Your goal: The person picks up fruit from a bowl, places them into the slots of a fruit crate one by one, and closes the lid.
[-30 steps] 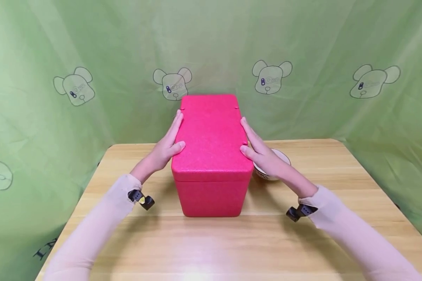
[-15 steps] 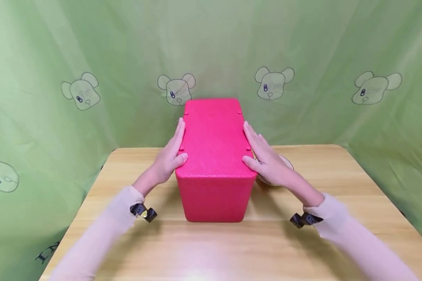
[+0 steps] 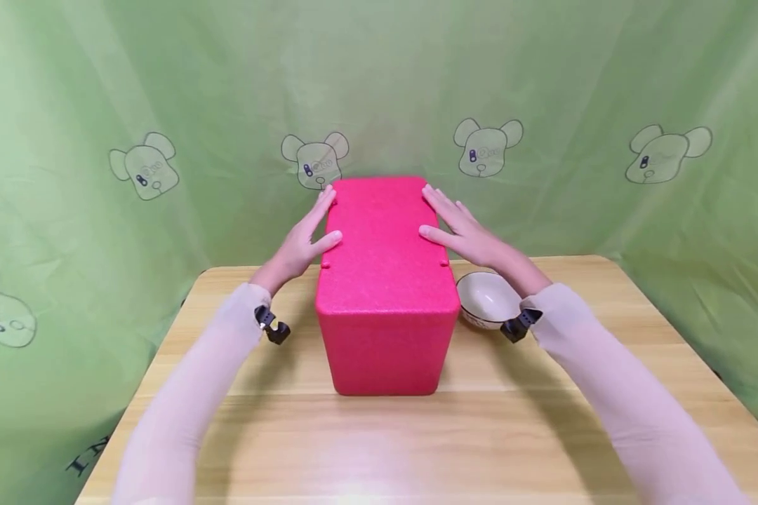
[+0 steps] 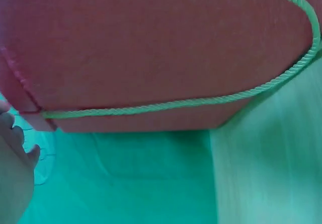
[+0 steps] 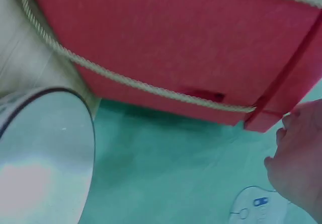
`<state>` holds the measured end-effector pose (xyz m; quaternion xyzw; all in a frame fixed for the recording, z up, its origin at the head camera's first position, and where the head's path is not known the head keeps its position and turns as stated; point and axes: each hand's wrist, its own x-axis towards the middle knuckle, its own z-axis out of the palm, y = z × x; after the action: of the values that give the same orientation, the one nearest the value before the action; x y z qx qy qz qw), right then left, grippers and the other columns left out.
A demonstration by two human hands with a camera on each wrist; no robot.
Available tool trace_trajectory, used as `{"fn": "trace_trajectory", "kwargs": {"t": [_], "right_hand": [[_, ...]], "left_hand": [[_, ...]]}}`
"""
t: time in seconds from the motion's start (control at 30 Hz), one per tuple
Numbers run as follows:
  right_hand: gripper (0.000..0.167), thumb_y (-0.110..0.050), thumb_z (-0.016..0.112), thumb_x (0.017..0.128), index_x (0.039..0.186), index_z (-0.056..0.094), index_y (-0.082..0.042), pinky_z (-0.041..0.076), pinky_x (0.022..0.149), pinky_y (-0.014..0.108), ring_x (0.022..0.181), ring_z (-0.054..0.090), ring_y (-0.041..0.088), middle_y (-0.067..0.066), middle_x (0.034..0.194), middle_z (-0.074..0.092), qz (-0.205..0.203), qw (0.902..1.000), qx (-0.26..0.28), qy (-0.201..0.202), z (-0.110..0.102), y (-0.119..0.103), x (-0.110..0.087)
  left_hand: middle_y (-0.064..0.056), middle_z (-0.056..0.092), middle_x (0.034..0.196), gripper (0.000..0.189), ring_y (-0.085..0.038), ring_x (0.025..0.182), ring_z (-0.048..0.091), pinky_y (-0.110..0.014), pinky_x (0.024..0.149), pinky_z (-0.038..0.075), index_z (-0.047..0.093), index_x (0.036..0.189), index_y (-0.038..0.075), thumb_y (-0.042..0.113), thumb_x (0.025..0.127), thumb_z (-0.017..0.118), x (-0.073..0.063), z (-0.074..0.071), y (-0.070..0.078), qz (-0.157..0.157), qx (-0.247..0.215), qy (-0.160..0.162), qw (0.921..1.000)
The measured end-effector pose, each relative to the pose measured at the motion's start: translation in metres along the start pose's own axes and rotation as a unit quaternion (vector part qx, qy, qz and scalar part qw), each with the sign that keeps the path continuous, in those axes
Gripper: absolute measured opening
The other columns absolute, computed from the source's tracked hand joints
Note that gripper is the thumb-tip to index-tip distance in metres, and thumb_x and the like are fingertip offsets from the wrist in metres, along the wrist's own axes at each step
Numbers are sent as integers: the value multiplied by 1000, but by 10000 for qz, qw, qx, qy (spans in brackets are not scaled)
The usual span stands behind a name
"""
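A red foam box (image 3: 385,358) with its red lid (image 3: 382,259) on top stands in the middle of the table. My left hand (image 3: 300,245) rests along the lid's far left edge, fingers straight and thumb on the top. On the far right edge my right hand (image 3: 470,235) lies the same way, its fingers extended. A twisted rope (image 4: 191,103) runs along the box's left side in the left wrist view. Another such rope (image 5: 151,88) hangs on the right side in the right wrist view.
A white bowl with a dark rim (image 3: 488,298) stands close to the box's right side, below my right forearm. The wooden table (image 3: 278,435) ends at a green curtain (image 3: 379,84) with bear heads printed on it.
Both hands have slid away from me along the lid's sides, from its middle to its far end. The lid now sits flush on the box. More of the bowl shows.
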<state>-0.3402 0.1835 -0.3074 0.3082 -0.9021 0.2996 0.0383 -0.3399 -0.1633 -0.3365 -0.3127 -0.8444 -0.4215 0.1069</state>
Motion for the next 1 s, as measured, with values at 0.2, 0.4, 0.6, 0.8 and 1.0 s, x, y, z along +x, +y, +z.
{"fn": "trace_trajectory", "kwargs": {"t": [0.2, 0.4, 0.6, 0.8, 1.0], "right_hand": [[73, -43, 46, 105, 165, 16, -13, -5, 128, 56, 161, 0, 31, 6, 173, 5, -145, 9999, 4, 40, 4, 12, 1], [77, -48, 47, 103, 164, 19, -11, -4, 128, 59, 161, 4, 32, 6, 173, 9, -119, 9993, -360, -22, -13, 7, 12], [79, -55, 43, 102, 165, 16, -15, -2, 127, 61, 161, 3, 30, 6, 174, 4, 35, 9975, -651, -263, -16, 9, 22], [79, -55, 43, 102, 165, 15, -15, -3, 126, 62, 161, 3, 30, 6, 174, 5, 106, 9971, -693, -305, -15, 12, 23], [79, -62, 38, 102, 165, 11, -24, -10, 126, 61, 161, 0, 31, 4, 174, 4, 219, 9955, -911, 130, -23, 12, 17]], "left_hand": [[-8, 4, 174, 79, -22, 161, 6, -49, 130, 12, 13, 164, 8, 39, 98, 43, 2, 15, 1, 113, -258, -18, 9996], [-3, 13, 173, 79, -22, 161, 9, -54, 129, 14, 24, 163, 16, 52, 97, 49, 16, 0, 11, -147, 354, -181, 9991], [-1, 13, 173, 73, -21, 161, 9, -50, 129, 16, 24, 163, 17, 47, 100, 46, 33, -1, 7, -118, 928, -436, 9947], [-4, 12, 173, 72, -25, 161, 7, -52, 129, 13, 25, 163, 16, 45, 101, 46, 34, -1, 2, -130, 1104, -516, 9925], [-6, 11, 172, 68, -30, 161, 4, -57, 129, 9, 24, 163, 19, 51, 105, 34, 28, -11, -2, -518, 1476, 73, 9877]]}}
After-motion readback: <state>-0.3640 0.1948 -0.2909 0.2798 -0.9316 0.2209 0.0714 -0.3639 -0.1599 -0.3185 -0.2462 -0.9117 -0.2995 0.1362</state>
